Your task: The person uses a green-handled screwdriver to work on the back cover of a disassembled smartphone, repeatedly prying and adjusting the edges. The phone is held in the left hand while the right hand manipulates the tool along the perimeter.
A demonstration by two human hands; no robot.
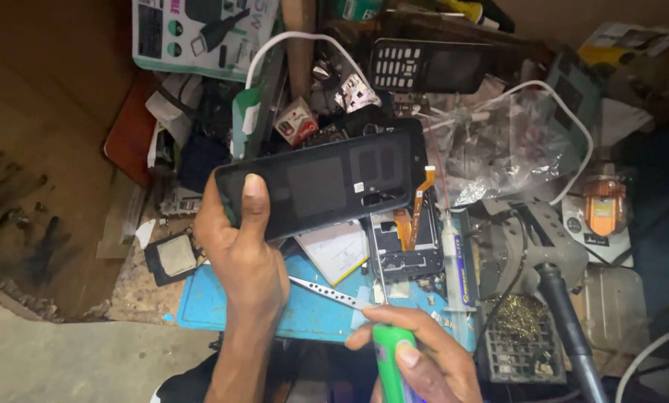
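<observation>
Covering most of the bench under the hands: a blue work mat (223,306), its bare left part the only open room, its right part crowded with parts. Held above it, tilted, long side nearly level: a black phone back panel (323,179), inner face up, camera cut-outs toward its right end. Wrapped around the panel's left end: the left hand (237,250), thumb (254,195) pressed flat on the inner face, other fingers curled behind the far edge, a firm grasp. Lower right, at the bottom edge: the right hand (416,362), fingers clenched around the green handle of a screwdriver (383,306), thin shaft rising to meet the panel's lower edge near the camera cut-outs. Beside that shaft on the mat: an opened phone frame (405,242) with an orange flex cable (416,198) standing up, just clear of the panel's right corner. Lying slantwise on the mat between the two hands: metal tweezers (327,291). Right of the frame: a white glue syringe (454,261). Behind the panel: a keypad phone (428,66) among tangled clutter, little free space at the far and right edges.
</observation>
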